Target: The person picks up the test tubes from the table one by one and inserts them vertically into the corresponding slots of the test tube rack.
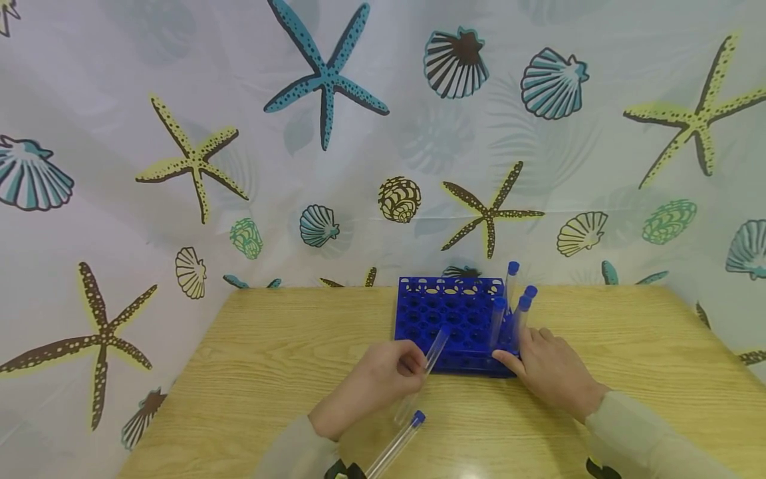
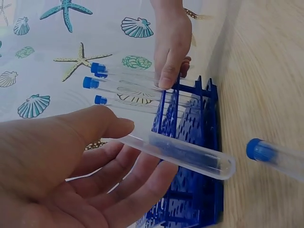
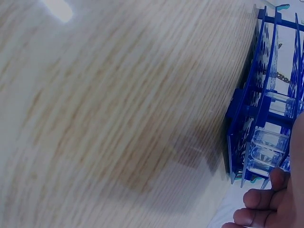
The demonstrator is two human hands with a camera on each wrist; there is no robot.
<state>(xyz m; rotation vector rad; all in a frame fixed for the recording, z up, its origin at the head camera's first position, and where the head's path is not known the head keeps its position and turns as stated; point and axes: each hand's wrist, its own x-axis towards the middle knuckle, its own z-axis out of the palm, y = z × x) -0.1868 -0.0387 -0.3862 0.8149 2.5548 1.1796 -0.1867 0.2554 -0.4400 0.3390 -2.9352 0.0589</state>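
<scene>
In the head view, my left hand (image 1: 389, 372) pinches a clear test tube (image 1: 435, 351) with a blue cap between thumb and fingers. The tube leans, its capped end up over the front of a blue test tube rack (image 1: 445, 362) and its rounded end toward me. My right hand (image 1: 553, 369) grips the rack's right end, thumb at the front edge. Several capped tubes (image 1: 497, 322) stand upright in that end, close by the right hand. The left wrist view shows the held tube's (image 2: 190, 154) rounded bottom beyond my fingertips.
Another blue-capped test tube (image 1: 395, 444) lies on the wooden table (image 1: 275, 352) in front of the rack, near my left wrist and partly cut off by the frame. Many rack holes to the left hold no tube. A patterned curtain (image 1: 359, 173) hangs behind the table.
</scene>
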